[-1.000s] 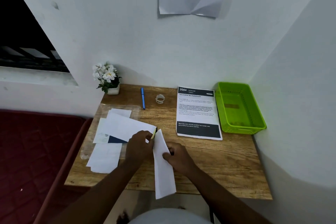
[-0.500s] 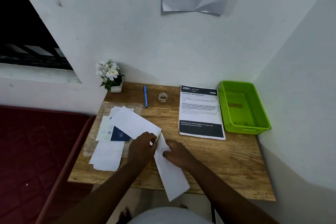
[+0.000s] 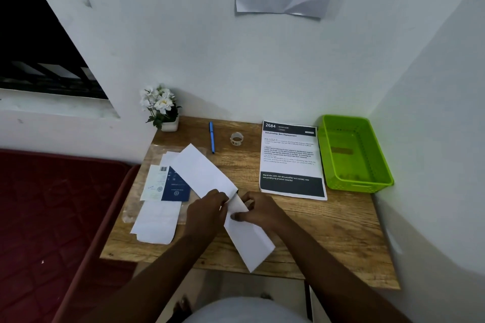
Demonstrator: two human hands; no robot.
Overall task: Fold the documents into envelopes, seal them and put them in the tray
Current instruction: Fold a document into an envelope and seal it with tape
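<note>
White envelope [image 3: 204,173] and folded document [image 3: 249,238] meet between hands. Left hand [image 3: 207,214] grips envelope mouth; right hand [image 3: 258,211] pinches document (insertion depth unclear). Green tray [image 3: 372,183] far right of right hand, on surface [image 3: 328,231].

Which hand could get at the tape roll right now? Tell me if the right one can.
Probably yes. Nothing stands between the right hand and the tape roll, only bare table. But that hand grips the white envelope, so it must let go first.

"2684 BEDROOM" on printed sheet [image 3: 290,155]
</note>
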